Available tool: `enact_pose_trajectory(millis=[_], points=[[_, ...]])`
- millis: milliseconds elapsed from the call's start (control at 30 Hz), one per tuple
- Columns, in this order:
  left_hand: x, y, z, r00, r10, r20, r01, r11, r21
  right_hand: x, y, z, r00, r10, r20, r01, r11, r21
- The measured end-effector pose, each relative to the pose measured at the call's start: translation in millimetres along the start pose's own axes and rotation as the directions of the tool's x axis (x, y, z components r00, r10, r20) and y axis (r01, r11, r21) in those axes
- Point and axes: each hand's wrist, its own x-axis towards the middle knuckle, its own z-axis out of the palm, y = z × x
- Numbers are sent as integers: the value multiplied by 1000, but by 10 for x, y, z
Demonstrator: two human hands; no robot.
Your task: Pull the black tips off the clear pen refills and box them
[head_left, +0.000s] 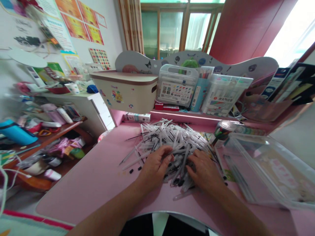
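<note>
A large heap of clear and white pen barrels (169, 132), mixed with dark thin refills and small black caps, lies on the pink desk (98, 170). At the heap's front left, my left hand (155, 165) has thumb and forefinger curled together on a whitish pen barrel (178, 148). My right hand (204, 168) rests at the heap's front right, fingers bent inward among the pieces; what lies between its fingertips is hidden. A loose pen barrel (183, 195) lies below the right hand. Two black caps (131, 171) sit left of the left hand.
Right of the heap stand a drink can (222, 131) and a clear plastic box (265, 173) with long thin pieces in it. Behind, a shelf carries a lidded beige bin (125, 93), marker cases (178, 87) and a pen holder (268, 106). Cluttered shelves (56, 131) fill the left.
</note>
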Motion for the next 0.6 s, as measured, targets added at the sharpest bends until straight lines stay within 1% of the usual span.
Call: enact_pose_trajectory(millis=[200,367,600], points=[[11,3,5,1000,9,-11,-8,999,44,0,-7,-18,1000,0,-1,0,1000,-4],[8,29,5,1000,25,-11,-24,997,74,12,31,-28,1000,-19,12,18,999,29],[0,16,7,999,42,-7,-41,993,109,-6,-69,-83,999,18,36,-15,997,-75]])
